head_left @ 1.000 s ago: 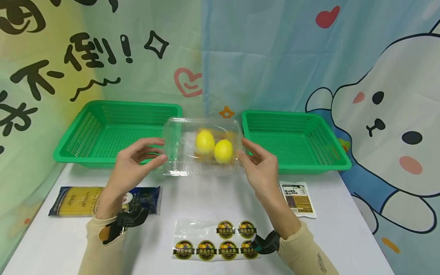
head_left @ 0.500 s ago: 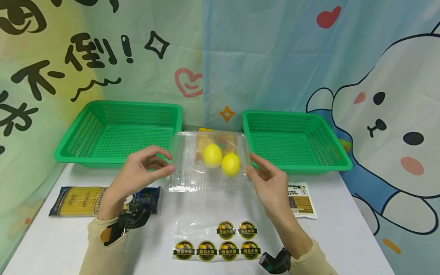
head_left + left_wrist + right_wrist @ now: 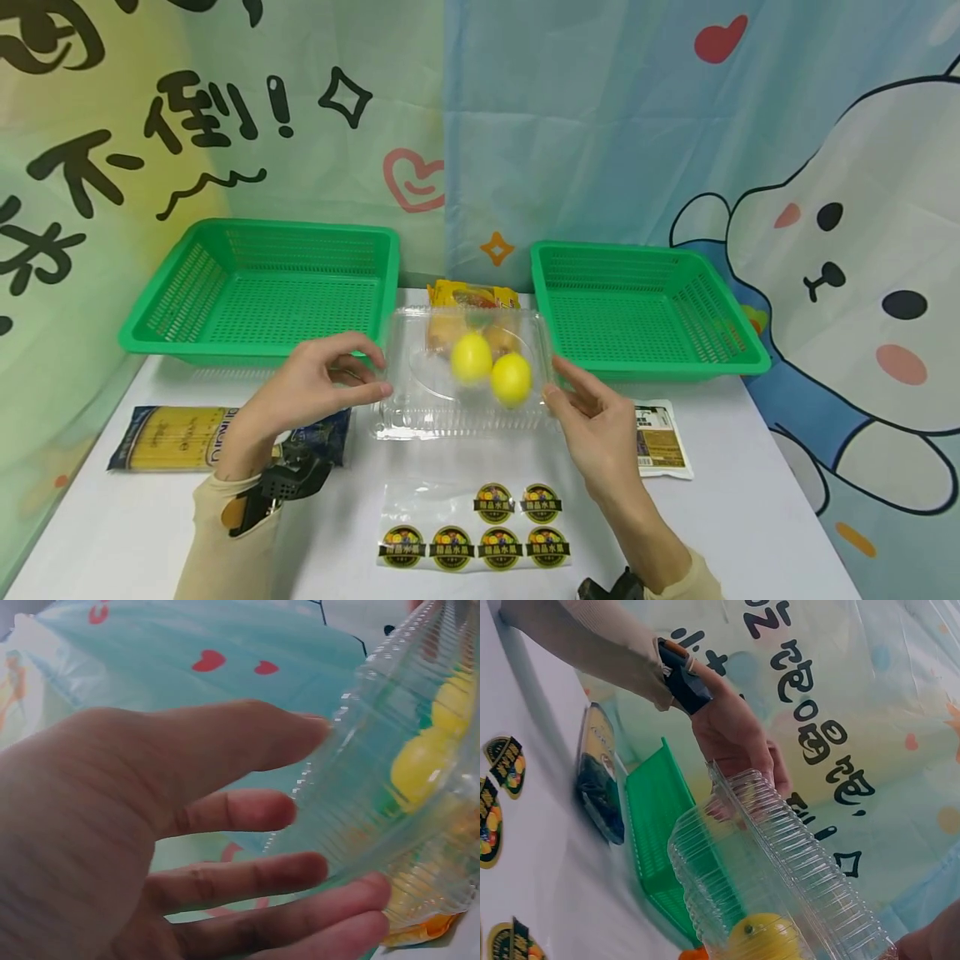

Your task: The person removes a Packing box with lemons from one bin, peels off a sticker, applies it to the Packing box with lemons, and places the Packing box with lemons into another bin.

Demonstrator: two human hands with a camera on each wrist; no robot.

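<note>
A clear plastic clamshell box (image 3: 431,392) is held up over the middle of the table between both hands. Two lemons (image 3: 471,358) sit inside it, toward its right half; one lemon (image 3: 765,937) also shows through the wall in the right wrist view. My left hand (image 3: 322,383) grips the box's left end, thumb at the ridged rim and fingers spread lower along the side, as the left wrist view shows. At the right end, the thumb and fingers of my right hand (image 3: 596,421) pinch the box's edge.
Two green plastic baskets (image 3: 262,350) stand at the back, left and right. A yellow packet (image 3: 472,293) lies behind the box. A pasta bag (image 3: 176,437) is at left, a white-and-brown pouch (image 3: 662,442) at right, and a sheet of round stickers (image 3: 474,527) in front.
Both hands have brought the box with the lemons down and nearer, slightly to the right. More of the yellow packet behind it now shows.
</note>
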